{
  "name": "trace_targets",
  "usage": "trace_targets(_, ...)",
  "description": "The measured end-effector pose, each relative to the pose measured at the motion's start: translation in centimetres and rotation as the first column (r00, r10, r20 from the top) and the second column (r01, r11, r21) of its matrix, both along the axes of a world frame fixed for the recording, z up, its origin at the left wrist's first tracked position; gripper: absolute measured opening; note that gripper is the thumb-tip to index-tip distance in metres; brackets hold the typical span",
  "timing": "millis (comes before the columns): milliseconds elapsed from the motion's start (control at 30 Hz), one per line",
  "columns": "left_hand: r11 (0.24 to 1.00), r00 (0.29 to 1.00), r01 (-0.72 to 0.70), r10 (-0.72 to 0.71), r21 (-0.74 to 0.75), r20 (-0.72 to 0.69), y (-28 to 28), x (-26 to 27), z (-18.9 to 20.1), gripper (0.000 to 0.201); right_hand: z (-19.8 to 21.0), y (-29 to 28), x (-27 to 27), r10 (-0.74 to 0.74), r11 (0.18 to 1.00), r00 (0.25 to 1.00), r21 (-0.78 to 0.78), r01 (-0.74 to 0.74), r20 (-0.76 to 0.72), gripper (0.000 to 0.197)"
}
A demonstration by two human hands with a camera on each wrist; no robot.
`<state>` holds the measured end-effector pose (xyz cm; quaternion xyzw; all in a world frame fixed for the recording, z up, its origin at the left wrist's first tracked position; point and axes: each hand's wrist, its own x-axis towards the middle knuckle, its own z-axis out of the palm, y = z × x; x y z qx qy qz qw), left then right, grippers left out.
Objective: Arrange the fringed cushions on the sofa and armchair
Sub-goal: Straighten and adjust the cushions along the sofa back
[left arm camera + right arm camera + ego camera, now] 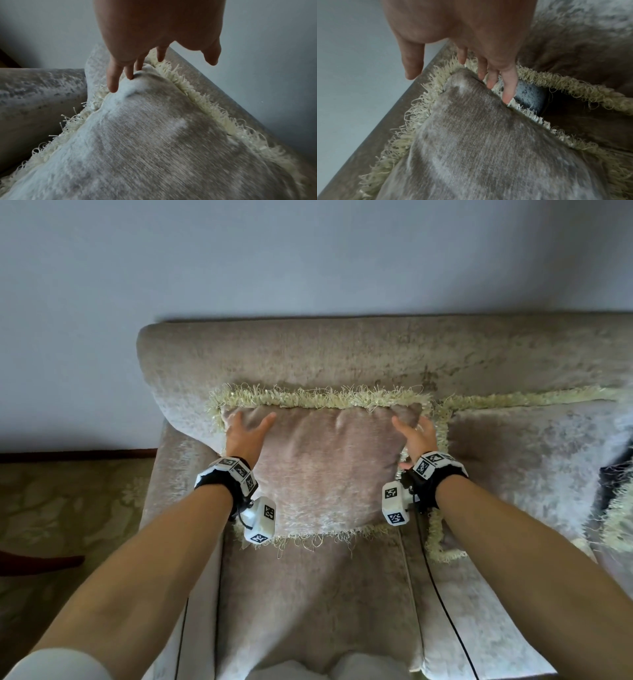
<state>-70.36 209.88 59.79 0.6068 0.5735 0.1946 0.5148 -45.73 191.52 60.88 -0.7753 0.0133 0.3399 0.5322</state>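
Pretty dim, soft daylight, no glare. Head view is sharp but bends at the edges. Both wrist views are darker, with the near cushion (171, 155) fabric smeared by blur.

Cushion (318, 470) against sofa (342, 350) backrest, second cushion (534, 460) right.

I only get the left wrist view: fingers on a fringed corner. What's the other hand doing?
Observer: The right hand touches the same cushion's other top corner, fingers straight.
Operator: Is this cushion alone?
Observer: No, a second fringed cushion lies to its right on the sofa.
Operator: Anything between them?
Observer: The right wrist view shows a grey rounded thing in the gap; what it is I cannot tell.
Operator: Is the cushion upright?
Observer: It leans against the backrest, its lower fringe on the seat.
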Motion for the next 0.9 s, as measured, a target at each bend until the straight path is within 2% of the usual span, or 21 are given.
trace_targets(167,0.998,0.998,0.055,-0.054,0.026,-0.032,-2.0,1.0,1.2,0.110,1.3,-3.2,-0.7,-0.027,1.000,0.999,-0.004,0.027,0.019,0.090)
trace_targets(300,0.992,0.995,0.097,-0.099,0.075,0.018,-5.4,2.8,2.8,0.085,1.9,-6.9,-0.2,-0.031,0.999,0.999,-0.007,0.031,0.027,0.086)
trace_targets(400,0.986,0.986,0.140,-0.148,0.090,0.081,-8.6,4.7,3.4,0.085,2.3,-10.3,0.9,-0.064,0.998,0.997,0.018,0.063,0.043,0.080)
trace_targets(533,0.974,0.976,0.181,-0.195,0.136,0.098,-13.8,7.7,4.2,0.079,2.9,-15.7,2.8,-0.086,0.996,0.996,0.027,0.085,0.018,0.094)
trace_targets(600,0.965,0.970,0.193,-0.215,0.179,0.112,-17.1,9.3,4.9,0.078,3.8,-18.9,4.2,-0.105,0.994,0.994,0.043,0.104,0.018,0.081)
trace_targets(700,0.973,0.970,0.183,-0.202,0.143,0.135,-22.3,11.2,5.2,0.081,4.4,-23.3,6.0,-0.110,0.988,0.994,0.109,0.107,0.020,0.077)
trace_targets(833,0.977,0.971,0.167,-0.186,0.131,0.151,-29.1,14.1,5.7,0.090,4.4,-28.7,7.8,-0.088,0.990,0.995,0.118,0.081,0.050,0.086)
trace_targets(900,0.982,0.971,0.166,-0.179,0.087,0.160,-31.8,15.7,6.0,0.086,4.4,-31.1,8.7,-0.067,0.992,0.997,0.109,0.062,0.042,0.078)
